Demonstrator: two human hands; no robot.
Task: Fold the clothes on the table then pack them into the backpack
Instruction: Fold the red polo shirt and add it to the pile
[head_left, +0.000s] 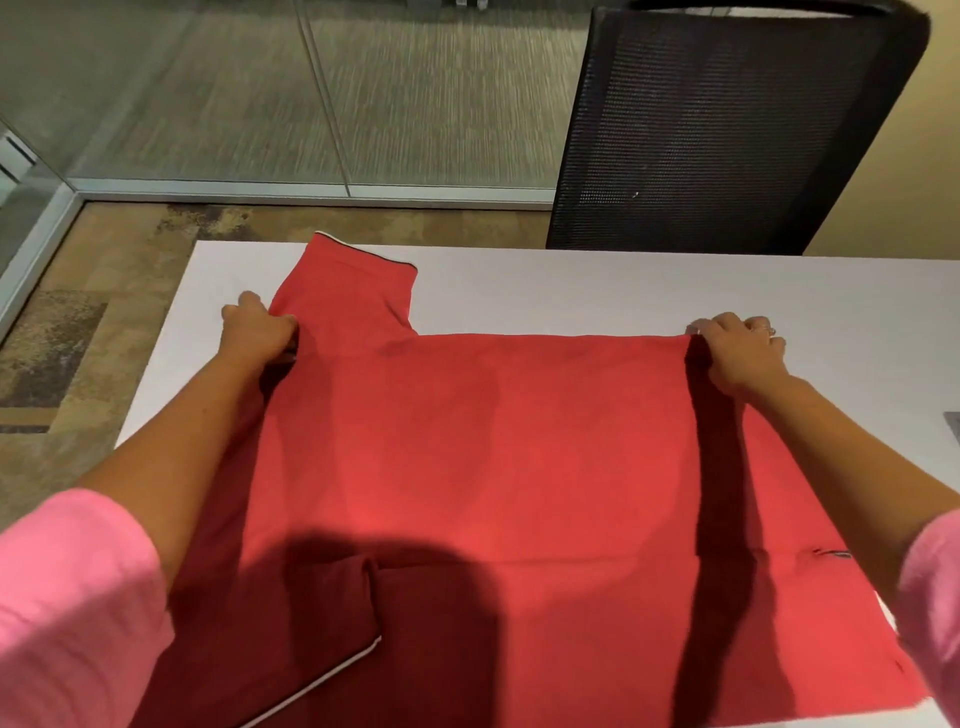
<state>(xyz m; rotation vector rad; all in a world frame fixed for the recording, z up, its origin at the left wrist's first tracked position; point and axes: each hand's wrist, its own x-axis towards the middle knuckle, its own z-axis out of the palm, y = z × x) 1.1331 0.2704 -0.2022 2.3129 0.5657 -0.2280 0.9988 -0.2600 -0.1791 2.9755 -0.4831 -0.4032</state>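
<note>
Shirt (493, 467) of plain red cloth lies spread flat over the white table (649, 291), covering most of the near half of the top. Its sleeves carry a thin white edging: one sleeve reaches away toward the far left of the table, the other lies at the near left in shadow, its trimmed cuff angled toward the near edge. The body forms a broad, smooth rectangle with a faint crease running across it near the bottom. The garment's long axis runs left to right across the table, with the sleeved end to the left.

The left hand (257, 330) grips the cloth at the base of the far sleeve, fingers curled round a bunched fold. The right hand (740, 353) pinches the far right corner of the body, fingers curled over the edge. Both hands sit on the shirt's far edge, well apart, and the cloth lies straight between them. Pink sleeves cover the upper arms.

Beyond the table stands a black mesh chair (727, 130), pushed up to the far side. Patterned carpet and a glass wall lie behind.
</note>
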